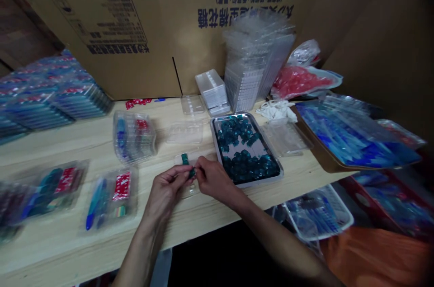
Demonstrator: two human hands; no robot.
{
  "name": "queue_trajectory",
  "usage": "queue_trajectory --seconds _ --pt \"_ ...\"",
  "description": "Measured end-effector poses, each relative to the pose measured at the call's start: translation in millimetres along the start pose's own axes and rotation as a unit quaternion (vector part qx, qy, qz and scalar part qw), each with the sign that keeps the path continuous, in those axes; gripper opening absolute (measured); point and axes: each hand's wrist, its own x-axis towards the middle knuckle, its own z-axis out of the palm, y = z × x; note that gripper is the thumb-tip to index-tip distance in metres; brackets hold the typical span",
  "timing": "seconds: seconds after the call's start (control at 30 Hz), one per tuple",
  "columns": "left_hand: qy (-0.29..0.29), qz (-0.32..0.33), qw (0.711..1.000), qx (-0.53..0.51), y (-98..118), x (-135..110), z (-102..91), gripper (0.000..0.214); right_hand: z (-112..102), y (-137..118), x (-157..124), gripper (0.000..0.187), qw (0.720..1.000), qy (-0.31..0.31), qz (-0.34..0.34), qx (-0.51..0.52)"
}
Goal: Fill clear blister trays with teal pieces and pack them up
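Note:
Both hands meet over a clear plastic blister tray (186,187) lying on the wooden table (203,219). My left hand (167,187) and my right hand (213,181) are both closed in a pinch on a small teal piece (191,172) between them. Another teal piece (184,158) stands in the blister tray just beyond the fingers. Right of my right hand is a metal tray (237,144) holding several more teal pieces.
Filled blister packs (110,196) lie at the left, one stack (134,135) further back. Empty clear trays (186,132), a tall stack of clear packs (252,65), a red bag (298,81) and a box of blue items (352,142) stand behind and right. Cardboard boxes (152,29) form the back wall.

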Motion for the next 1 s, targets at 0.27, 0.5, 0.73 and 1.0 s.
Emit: queue_trajectory --seconds 0.27,0.5,0.73,1.0 --pt "0.055 0.217 0.929 0.295 5.2 22.1 -49.0 0.022 -39.8 58.5 16.5 0.029 0.964 0.044 0.109 -0.238" --pt "-0.05 0.327 0.787 0.521 -9.2 48.1 -32.5 0.016 -38.2 85.8 19.8 0.03 0.97 0.015 0.111 -0.214" --pt "-0.094 0.334 0.776 0.527 -30.5 45.9 -35.3 0.019 -40.8 74.0 8.0 0.032 0.984 0.13 0.067 -0.107" --pt "0.057 0.26 0.914 0.305 -16.0 16.4 -1.4 0.032 -14.0 28.7 -0.6 0.035 0.986 0.109 -0.064 0.108"
